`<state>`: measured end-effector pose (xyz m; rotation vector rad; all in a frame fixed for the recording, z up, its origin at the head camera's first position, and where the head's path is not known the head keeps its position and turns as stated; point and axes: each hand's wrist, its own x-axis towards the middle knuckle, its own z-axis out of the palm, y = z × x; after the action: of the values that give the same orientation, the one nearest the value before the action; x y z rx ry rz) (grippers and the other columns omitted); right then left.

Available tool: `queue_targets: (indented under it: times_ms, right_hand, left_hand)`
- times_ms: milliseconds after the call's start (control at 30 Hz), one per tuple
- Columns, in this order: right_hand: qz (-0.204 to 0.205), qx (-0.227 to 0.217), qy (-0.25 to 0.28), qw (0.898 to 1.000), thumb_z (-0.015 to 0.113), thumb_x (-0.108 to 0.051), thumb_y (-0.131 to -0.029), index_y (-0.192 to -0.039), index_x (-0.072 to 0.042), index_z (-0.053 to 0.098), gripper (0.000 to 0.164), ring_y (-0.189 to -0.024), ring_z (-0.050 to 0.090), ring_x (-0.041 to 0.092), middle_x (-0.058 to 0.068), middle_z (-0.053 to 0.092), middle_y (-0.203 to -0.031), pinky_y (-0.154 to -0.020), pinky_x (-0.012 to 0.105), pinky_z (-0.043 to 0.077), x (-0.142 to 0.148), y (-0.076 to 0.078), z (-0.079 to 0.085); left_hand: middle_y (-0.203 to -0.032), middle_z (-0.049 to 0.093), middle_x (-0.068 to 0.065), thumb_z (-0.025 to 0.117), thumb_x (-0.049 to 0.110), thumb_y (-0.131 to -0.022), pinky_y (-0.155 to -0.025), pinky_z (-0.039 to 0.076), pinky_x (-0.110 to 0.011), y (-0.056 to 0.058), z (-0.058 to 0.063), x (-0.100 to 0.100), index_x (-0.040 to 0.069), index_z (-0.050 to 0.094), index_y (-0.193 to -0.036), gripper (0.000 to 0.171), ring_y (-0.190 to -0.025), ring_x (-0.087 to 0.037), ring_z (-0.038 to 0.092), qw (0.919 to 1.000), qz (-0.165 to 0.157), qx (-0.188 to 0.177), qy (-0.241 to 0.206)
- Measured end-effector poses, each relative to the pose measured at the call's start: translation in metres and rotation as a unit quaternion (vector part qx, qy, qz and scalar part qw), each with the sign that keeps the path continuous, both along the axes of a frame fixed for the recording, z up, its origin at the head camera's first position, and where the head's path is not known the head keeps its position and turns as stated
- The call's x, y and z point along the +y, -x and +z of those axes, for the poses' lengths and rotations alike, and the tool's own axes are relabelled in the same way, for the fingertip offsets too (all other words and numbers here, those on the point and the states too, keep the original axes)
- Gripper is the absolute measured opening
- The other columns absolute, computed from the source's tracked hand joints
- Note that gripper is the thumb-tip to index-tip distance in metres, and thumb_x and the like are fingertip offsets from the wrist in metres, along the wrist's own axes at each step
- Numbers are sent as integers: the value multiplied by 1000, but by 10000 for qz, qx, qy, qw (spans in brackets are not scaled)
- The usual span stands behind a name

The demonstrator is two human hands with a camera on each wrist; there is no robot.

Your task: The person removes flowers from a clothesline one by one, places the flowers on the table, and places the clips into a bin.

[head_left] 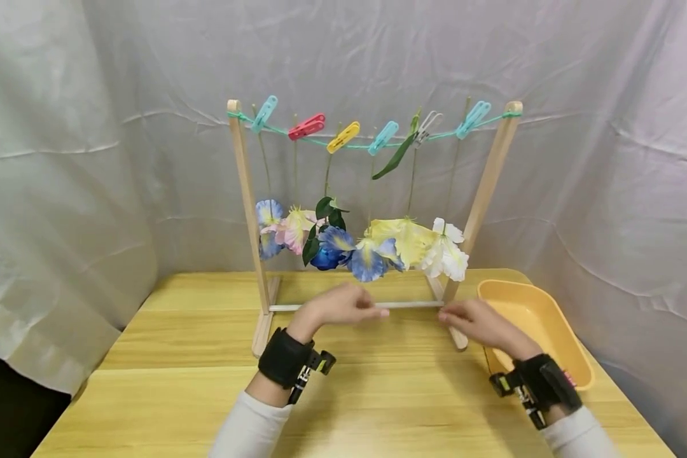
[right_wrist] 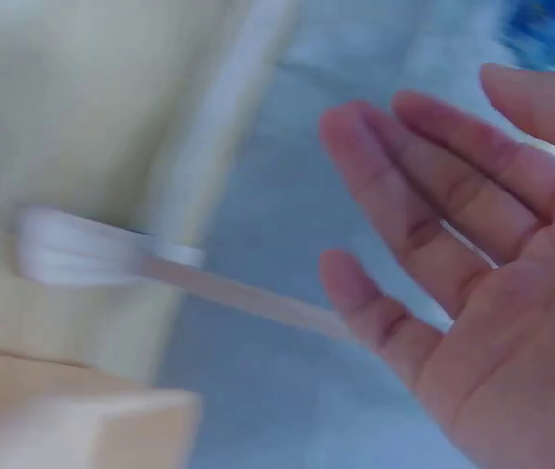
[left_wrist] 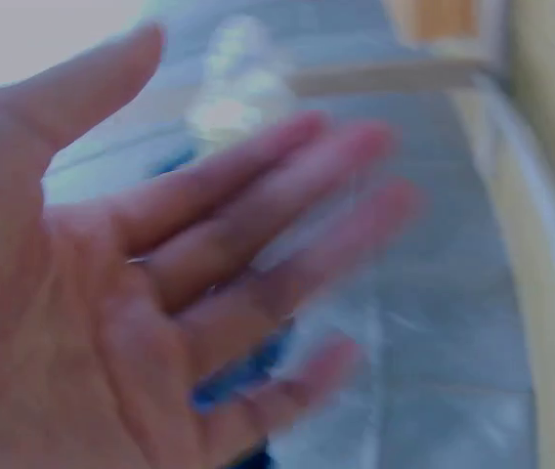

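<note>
My left hand (head_left: 340, 304) hovers over the table in front of the rack's white crossbar (head_left: 410, 305); the blurred left wrist view shows its fingers spread and relaxed around nothing. By the right foot of the wooden rack (head_left: 488, 178) is my right hand (head_left: 481, 323), fingers loose and palm bare in the right wrist view. Above both hands artificial flowers hang upside down from a green cord (head_left: 355, 147): a blue iris (head_left: 369, 259), a yellow flower (head_left: 403, 236), a white flower (head_left: 448, 251), a pink flower (head_left: 296, 228) and a dark blue rose (head_left: 327, 257). Clothespins, such as a yellow one (head_left: 343, 137), clip their stems.
An orange plastic tray (head_left: 555, 312) stands on the right of the wooden table (head_left: 166, 343), beside the rack's foot and partly behind my right forearm. Grey curtain fabric (head_left: 343, 57) hangs behind the rack and along both sides.
</note>
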<state>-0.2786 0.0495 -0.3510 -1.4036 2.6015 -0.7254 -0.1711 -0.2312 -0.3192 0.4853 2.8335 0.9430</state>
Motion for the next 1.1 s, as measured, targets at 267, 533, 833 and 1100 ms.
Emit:
queue_targets:
  times_ms: [267,533,833,1100]
  right_hand:
    - [-29,960,1068,9896,56,-10,-92,-100,2,67,18,-75,67,15,13,71,-87,-69,17,52,-14,19,105]
    - [-754,680,3182,9426,58,-13,-92,-104,-1,66,19,-68,62,0,-15,68,-86,-68,9,48,-13,48,206]
    - [-1086,241,3416,9332,48,-21,-97,-138,-7,45,43,-70,61,-6,5,54,-132,-67,7,47,-26,57,242]
    - [-719,-692,3158,9436,44,-26,-98,-145,-1,28,55,-72,61,-2,5,58,-115,-70,10,49,-36,60,240]
  left_hand:
    - [-95,72,-4,57,28,-93,-68,51,-20,18,45,23,10,69,-104,24,-78,-9,65,9537,1050,2436,-1417]
    - [-106,70,-9,60,18,-91,-76,51,-15,61,70,87,3,64,-112,26,-96,-16,67,9161,1740,2994,-2020]
    - [-122,64,-11,59,29,-91,-94,47,-24,98,71,109,2,55,-127,45,-112,-18,61,9227,2253,2572,-1780]
    - [-110,69,-11,55,17,-93,-81,51,-19,105,61,115,0,59,-122,34,-99,-18,67,9249,2214,2439,-1897]
